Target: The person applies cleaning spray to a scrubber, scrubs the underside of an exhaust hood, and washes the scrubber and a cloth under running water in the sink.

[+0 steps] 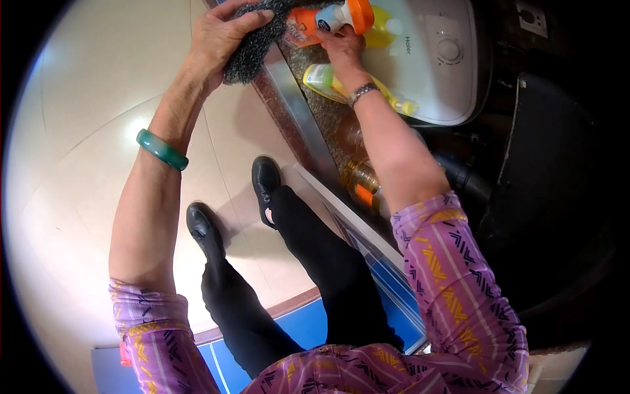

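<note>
My left hand (220, 33), with a green bangle on its wrist, is closed on a dark grey, fuzzy scouring cloth (252, 52) at the top of the view. Just right of the cloth is an orange spray bottle (303, 26) with a white and orange trigger head. My right hand (344, 49) has its fingers around the bottle near its neck. Part of the bottle is hidden behind the cloth. Below my right hand a yellow dish-soap bottle (320, 77) shows, partly covered by my wrist.
A white Haier water heater (436, 65) stands right of the bottles, below a wall socket (533, 20). Another yellow bottle (384, 29) is beside it. A clear bottle (361, 180) sits by my right forearm. A black panel (545, 164) is at the right. Pale tiles (85, 197) cover the floor.
</note>
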### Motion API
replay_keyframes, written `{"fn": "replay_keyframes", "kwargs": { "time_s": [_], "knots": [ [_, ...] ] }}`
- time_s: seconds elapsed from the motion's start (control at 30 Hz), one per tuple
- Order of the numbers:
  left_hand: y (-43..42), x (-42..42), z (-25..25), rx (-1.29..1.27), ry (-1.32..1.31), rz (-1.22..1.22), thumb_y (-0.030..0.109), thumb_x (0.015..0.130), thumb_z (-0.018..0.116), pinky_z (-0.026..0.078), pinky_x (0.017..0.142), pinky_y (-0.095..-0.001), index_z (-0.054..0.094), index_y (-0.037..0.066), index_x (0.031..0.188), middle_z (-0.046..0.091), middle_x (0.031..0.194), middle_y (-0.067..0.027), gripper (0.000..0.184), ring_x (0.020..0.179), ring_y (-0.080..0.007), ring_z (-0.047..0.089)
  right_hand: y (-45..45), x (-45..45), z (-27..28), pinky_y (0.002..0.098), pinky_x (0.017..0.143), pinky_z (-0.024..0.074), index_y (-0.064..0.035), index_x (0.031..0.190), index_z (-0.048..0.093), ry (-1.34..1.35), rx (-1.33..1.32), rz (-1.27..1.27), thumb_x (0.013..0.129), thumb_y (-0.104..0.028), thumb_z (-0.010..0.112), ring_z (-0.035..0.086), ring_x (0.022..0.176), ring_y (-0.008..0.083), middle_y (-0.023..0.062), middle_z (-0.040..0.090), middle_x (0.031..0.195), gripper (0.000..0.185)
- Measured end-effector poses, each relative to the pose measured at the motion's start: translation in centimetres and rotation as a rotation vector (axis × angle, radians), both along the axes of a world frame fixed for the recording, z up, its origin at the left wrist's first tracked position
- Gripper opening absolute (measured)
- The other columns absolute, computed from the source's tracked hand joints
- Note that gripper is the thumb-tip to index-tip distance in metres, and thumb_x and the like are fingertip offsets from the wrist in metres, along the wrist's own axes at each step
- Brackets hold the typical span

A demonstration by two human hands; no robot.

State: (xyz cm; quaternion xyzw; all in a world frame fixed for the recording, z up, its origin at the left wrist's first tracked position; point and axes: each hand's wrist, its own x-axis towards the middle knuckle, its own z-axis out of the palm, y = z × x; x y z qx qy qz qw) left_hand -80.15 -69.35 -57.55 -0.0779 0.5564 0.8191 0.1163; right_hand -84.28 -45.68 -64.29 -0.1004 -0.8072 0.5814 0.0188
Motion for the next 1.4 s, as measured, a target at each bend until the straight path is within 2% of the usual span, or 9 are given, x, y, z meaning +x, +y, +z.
{"fn": "replay_keyframes", "kwargs": {
  "time_s": [0.1,0.3,0.63,0.83,0.93,1.03,1.13,1.2,1.4],
  "knots": [
    [-0.3,0.1,0.8,-0.033,0.003,-0.002,0.017,0.077,0.067,0.054,0.063,-0.0215,0.056,0.001,0.109,0.063,0.089,-0.0091,0.038,0.075,-0.0126,0.063,-0.1,0.0,0.9,0.0247,0.071,0.0465,-0.0052,0.101,0.056,-0.062,0.078,0.072,0.069,-0.007,0.071,0.055,0.082,0.0104,0.0014,0.059,0.092,0.035],
    [-1.0,0.7,0.5,0.027,0.017,0.023,0.018,0.077,0.067,0.054,0.062,-0.0211,0.056,0.002,0.109,0.063,0.088,-0.0093,0.039,0.073,-0.0133,0.063,-0.4,-0.3,1.6,0.0306,0.078,0.0423,-0.0101,0.099,0.056,-0.047,-0.105,0.156,0.07,-0.021,0.071,0.052,0.09,0.0123,-0.0003,0.058,0.095,0.035],
    [-1.4,1.1,0.7,-0.011,0.009,0.006,0.019,0.077,0.067,0.054,0.06,-0.0206,0.056,0.003,0.109,0.063,0.087,-0.0097,0.038,0.071,-0.0132,0.063,0.9,-0.6,4.4,0.0367,0.077,0.0437,-0.012,0.101,0.053,-0.275,-0.22,0.097,0.073,-0.021,0.069,0.048,0.098,0.0151,-0.0022,0.054,0.099,0.033],
    [-1.6,1.2,0.6,-0.023,-0.008,0.021,0.019,0.077,0.067,0.053,0.063,-0.0211,0.057,0.003,0.109,0.063,0.089,-0.0087,0.037,0.073,-0.0132,0.063,1.9,-1.9,3.9,0.0348,0.079,0.0454,-0.0088,0.099,0.056,-0.196,-0.009,0.342,0.074,-0.015,0.068,0.052,0.097,0.0175,0.0018,0.056,0.099,0.028],
    [-1.2,1.3,0.8,0.017,-0.013,0.031,0.018,0.076,0.067,0.053,0.065,-0.0214,0.057,0.002,0.108,0.063,0.089,-0.0082,0.037,0.075,-0.0131,0.063,2.7,-2.4,3.4,0.0312,0.081,0.0431,-0.0049,0.102,0.055,-0.079,0.115,0.485,0.065,-0.025,0.075,0.054,0.093,0.0176,0.0048,0.057,0.098,0.047],
    [-0.6,1.1,1.2,0.05,-0.024,0.033,0.016,0.076,0.067,0.053,0.066,-0.0216,0.057,0.002,0.108,0.063,0.09,-0.0077,0.036,0.075,-0.0127,0.063,1.6,-2.0,2.4,0.0319,0.079,0.0438,-0.0019,0.097,0.056,-0.054,-0.229,0.37,0.063,-0.022,0.076,0.055,0.089,0.0174,0.0064,0.059,0.096,0.044],
    [-0.4,0.8,1.5,0.054,-0.03,0.016,0.015,0.077,0.067,0.053,0.066,-0.0217,0.057,0.002,0.108,0.063,0.09,-0.0075,0.036,0.075,-0.0124,0.063,-1.7,-0.4,3.6,0.0293,0.077,0.0452,-0.0008,0.09,0.058,0.086,0.06,0.207,0.067,-0.02,0.073,0.056,0.082,0.0171,0.0064,0.059,0.09,0.034],
    [-0.6,0.3,1.0,0.075,-0.044,0.001,0.015,0.077,0.067,0.053,0.065,-0.0217,0.057,0.002,0.108,0.063,0.09,-0.0074,0.035,0.075,-0.0122,0.063,-4.0,-0.4,3.8,0.0299,0.075,0.0446,-0.0004,0.087,0.058,0.119,0.322,-0.205,0.061,-0.024,0.077,0.056,0.08,0.0173,0.0055,0.059,0.088,0.04],
    [-1.8,0.9,-0.5,0.046,-0.068,0.018,0.016,0.077,0.066,0.052,0.064,-0.0213,0.056,0.001,0.108,0.063,0.089,-0.0072,0.035,0.073,-0.012,0.062,-3.7,-1.5,1.6,0.0338,0.077,0.0456,0.0001,0.086,0.059,0.123,0.383,-0.231,0.062,-0.019,0.074,0.058,0.081,0.0222,0.0092,0.062,0.088,0.035]
  ]
}}
